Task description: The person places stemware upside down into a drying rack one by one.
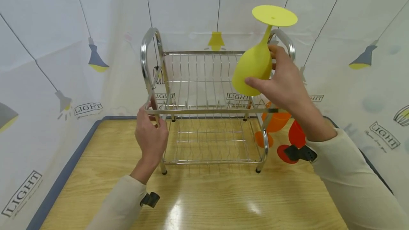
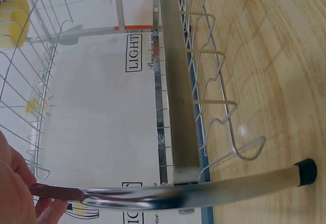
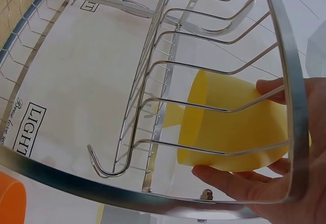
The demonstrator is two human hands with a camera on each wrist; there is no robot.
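Observation:
My right hand [image 1: 285, 77] grips a yellow goblet [image 1: 255, 65] by its bowl, thumb in front and fingers behind. The goblet is upside down and tilted, its flat base up and its mouth down, over the right end of the upper tier of a chrome two-tier dish rack [image 1: 207, 111]. Seen from the right wrist, the yellow bowl [image 3: 229, 122] shows behind the rack's wires. My left hand [image 1: 151, 136] holds the rack's front left upright just below the upper tier; in the left wrist view its fingers [image 2: 18, 165] curl round that post.
An orange goblet [image 1: 277, 120] and a red goblet [image 1: 296, 134] lie on the wooden table [image 1: 204, 198] beside the rack's right side, partly hidden by the rack and my right arm. A white printed curtain [image 1: 188, 10] hangs behind the table.

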